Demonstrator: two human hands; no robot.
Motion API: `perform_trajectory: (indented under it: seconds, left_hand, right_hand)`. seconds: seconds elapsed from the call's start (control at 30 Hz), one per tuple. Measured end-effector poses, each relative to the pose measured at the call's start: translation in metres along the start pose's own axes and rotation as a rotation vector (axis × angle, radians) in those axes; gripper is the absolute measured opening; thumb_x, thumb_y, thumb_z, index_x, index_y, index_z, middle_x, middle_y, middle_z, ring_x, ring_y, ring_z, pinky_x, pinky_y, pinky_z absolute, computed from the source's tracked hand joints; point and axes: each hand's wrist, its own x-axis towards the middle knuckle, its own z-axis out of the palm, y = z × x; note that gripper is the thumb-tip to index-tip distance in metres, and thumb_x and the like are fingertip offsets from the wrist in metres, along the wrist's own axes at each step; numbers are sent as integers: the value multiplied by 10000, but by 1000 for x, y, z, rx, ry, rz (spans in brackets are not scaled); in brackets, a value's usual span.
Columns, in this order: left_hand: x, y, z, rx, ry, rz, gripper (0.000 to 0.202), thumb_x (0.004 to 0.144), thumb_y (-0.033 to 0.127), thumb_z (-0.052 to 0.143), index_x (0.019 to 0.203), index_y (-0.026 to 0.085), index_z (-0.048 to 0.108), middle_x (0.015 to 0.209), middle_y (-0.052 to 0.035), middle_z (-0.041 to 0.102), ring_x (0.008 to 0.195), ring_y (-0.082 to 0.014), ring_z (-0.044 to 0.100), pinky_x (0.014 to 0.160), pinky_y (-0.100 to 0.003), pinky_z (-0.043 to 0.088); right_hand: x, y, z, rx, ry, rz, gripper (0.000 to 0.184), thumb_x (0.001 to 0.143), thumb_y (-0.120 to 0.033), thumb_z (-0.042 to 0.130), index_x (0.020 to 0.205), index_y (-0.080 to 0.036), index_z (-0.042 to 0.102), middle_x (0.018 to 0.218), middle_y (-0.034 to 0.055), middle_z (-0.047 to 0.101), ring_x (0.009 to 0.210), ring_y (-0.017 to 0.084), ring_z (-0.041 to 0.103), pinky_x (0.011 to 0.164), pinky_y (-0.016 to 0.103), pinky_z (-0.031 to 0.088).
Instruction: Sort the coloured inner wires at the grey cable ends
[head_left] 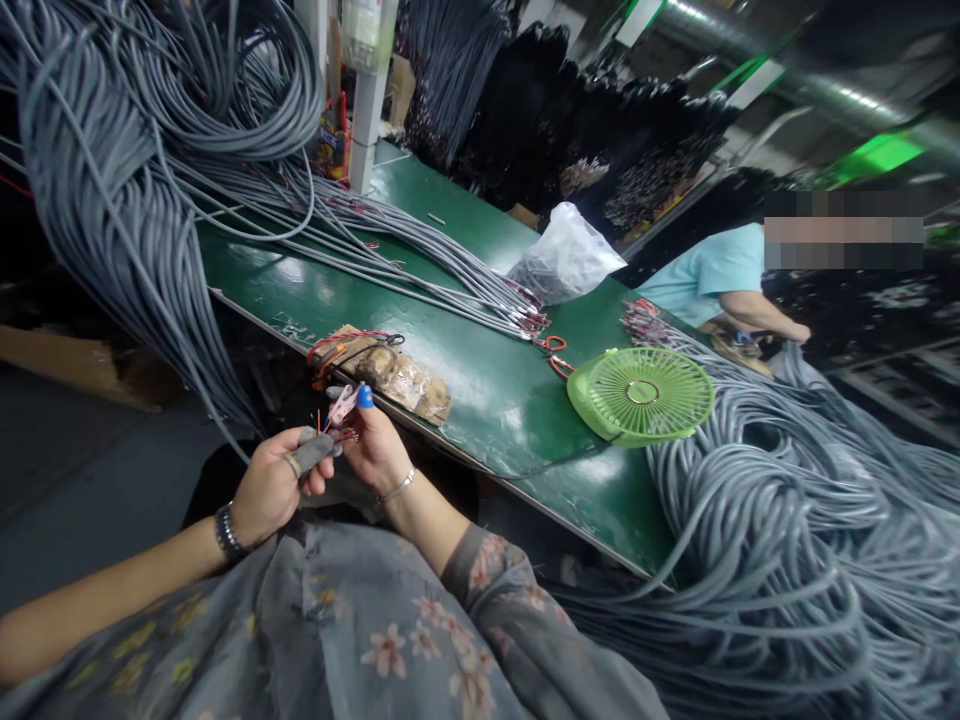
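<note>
My left hand [274, 485], with grey covers on some fingertips, is closed in a pinch around thin wires [318, 422] at the front edge of the green table. Close against it, my right hand [379, 450] is also closed, a blue cover on its thumb. Between its thumb and fingers sits a small pale pink piece [343, 404], whose kind is too small to tell. Reddish wire ends show between the two hands. Just beyond them, a lumpy block wrapped in clear tape [405, 375] lies on the table edge, with red and black leads at its left end.
Grey cables [450, 270] stretch across the green table [480, 400]. Large cable coils hang at left [112, 170] and heap at right [780, 520]. A green fan [641, 395] and a white plastic bag [570, 255] stand there. A person in a light-blue shirt [709, 270] handles cables opposite.
</note>
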Motion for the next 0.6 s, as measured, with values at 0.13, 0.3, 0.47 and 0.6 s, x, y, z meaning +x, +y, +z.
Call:
perform_trajectory:
  seconds: [0.13, 0.3, 0.47, 0.6]
  left_hand:
    - [1, 0, -3, 3, -22, 11, 351, 490, 435, 916, 502, 176, 680, 465, -16, 663, 361, -74, 511, 387, -182, 378]
    - [-3, -1, -7, 8, -48, 9, 333, 494, 419, 921, 512, 180, 691, 466, -15, 671, 357, -84, 515, 387, -193, 387]
    - [-7, 1, -9, -43, 7, 0, 278, 473, 371, 895, 528, 188, 692, 454, -6, 666, 347, -92, 505, 379, -204, 384]
    - [-6, 2, -7, -79, 60, -25, 249, 464, 343, 867, 533, 196, 680, 446, 5, 658, 350, -92, 494, 379, -204, 374]
  right_hand:
    - [0, -1, -1, 10, -16, 13, 493, 886, -661, 728, 740, -194, 675, 644, 4, 630, 565, 130, 540, 535, 245, 486]
    - [0, -7, -4, 16, -15, 81, 485, 931, -662, 662, 824, -190, 693, 740, 21, 688, 631, 137, 589, 552, 238, 506]
    - [1, -7, -10, -7, -24, 31, 343, 896, -521, 761, 859, -183, 715, 727, 5, 669, 661, 127, 590, 587, 222, 506]
    - [0, -4, -13, -33, -48, 1, 365, 884, -539, 767, 852, -180, 714, 732, 4, 657, 673, 124, 583, 607, 224, 510]
